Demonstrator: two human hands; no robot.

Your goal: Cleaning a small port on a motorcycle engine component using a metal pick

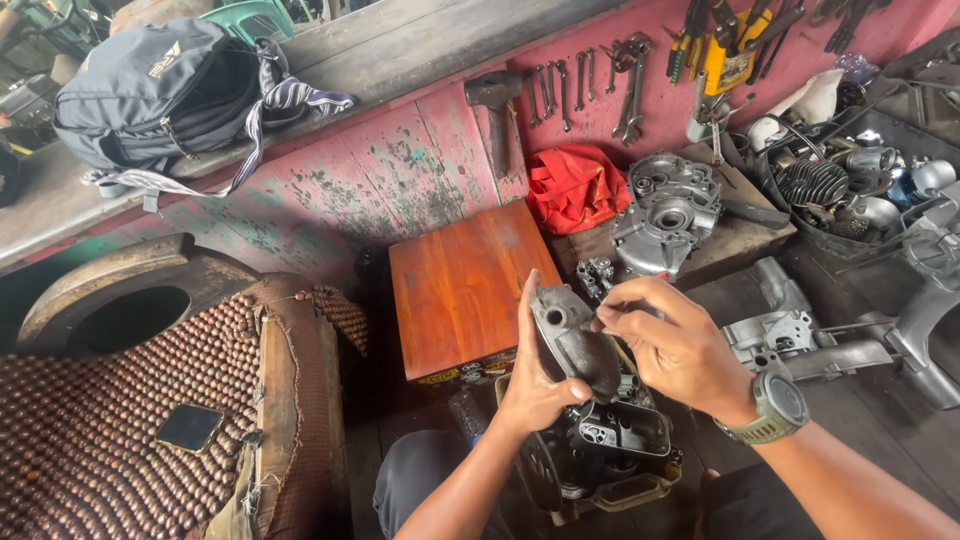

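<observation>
Workshop interior, viewed from above: a worn pink-painted wall (400,170) runs diagonally across the upper half of the frame, with spanners (570,90) hung on it at upper centre, within arm's reach of the seated person.

Lower left is taken up by a beaded seat cover (90,440), on which a dark phone (190,427) lies flat. A grey backpack (150,90) sits on the ledge at upper left, clear of the floor. At centre stands an orange-brown wooden box (465,285). Right of it, a red cloth (577,187) lies bunched against the wall beside a bare aluminium crankcase half (667,212) set on a board. A tub of mixed engine parts (840,185) occupies the upper right.

At lower centre, a dark engine block (610,445) rests between the person's knees, apparently so that it stays steady under the work.

The left hand (535,385) is closed around the lower end of a grey engine cover (572,340), held upright just above the block and turned toward the camera, probably for examination. The right hand (685,350), a green watch (775,405) on its wrist, has thumb and forefinger pinched together at the cover's upper edge; whether they grip a small part there cannot be determined.
</observation>
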